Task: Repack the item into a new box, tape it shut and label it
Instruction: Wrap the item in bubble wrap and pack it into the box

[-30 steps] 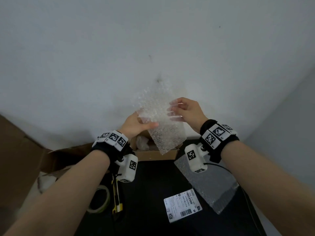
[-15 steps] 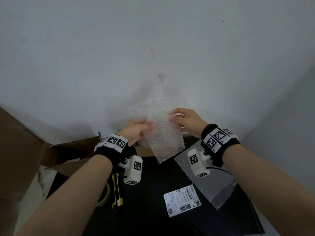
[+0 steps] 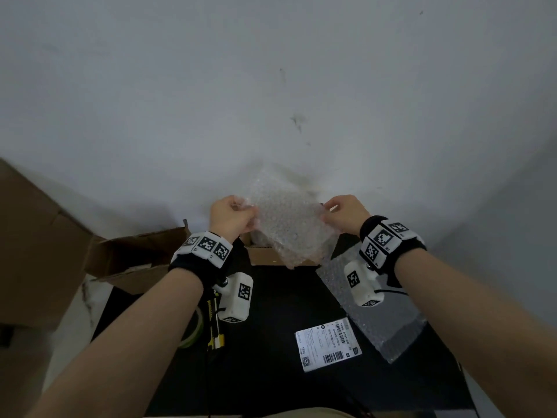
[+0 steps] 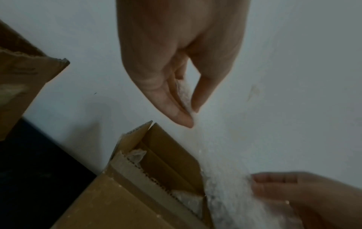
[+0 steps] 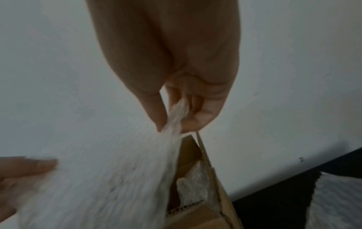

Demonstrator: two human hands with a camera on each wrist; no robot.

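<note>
You've got the bubble wrap [image 3: 289, 221] stretched between both hands up in front of the wall [image 3: 271, 86], hanging over the small box [image 3: 265, 256] at the back edge of the black surface [image 3: 286, 312]. Left hand [image 3: 232, 218] pinches the left edge, right hand [image 3: 343, 212] pinches the right edge, both grips closed on the sheet.

The head view only gives you knuckles, so the wrist cams are where the grips actually show. The left wrist view has thumb and fingertips [image 4: 182, 117] nipping a bit of wrap, with the box open underneath and something clear and crinkly inside it. That's likely the item, but it's too blurry to say. The right wrist view has the wrap bunched up between thumb and fingers [image 5: 195, 120], and again that box with crumpled clear stuff inside. Neither wrist cam catches what's closer to you.

That's all in the head view: label [image 3: 328, 345] lying flat with its barcode up, a second bubble sheet [image 3: 382, 324] just right of it under your right wrist, a yellow knife [image 3: 215, 327] and a tape roll [image 3: 193, 330] on the left, half hidden by your left arm. A bigger open carton [image 3: 132, 254] sits off the left end, and another brown carton [image 3: 33, 245] fills the far left. The room is a plain white wall with a few scuffs, plus pale floor at the lower left.
</note>
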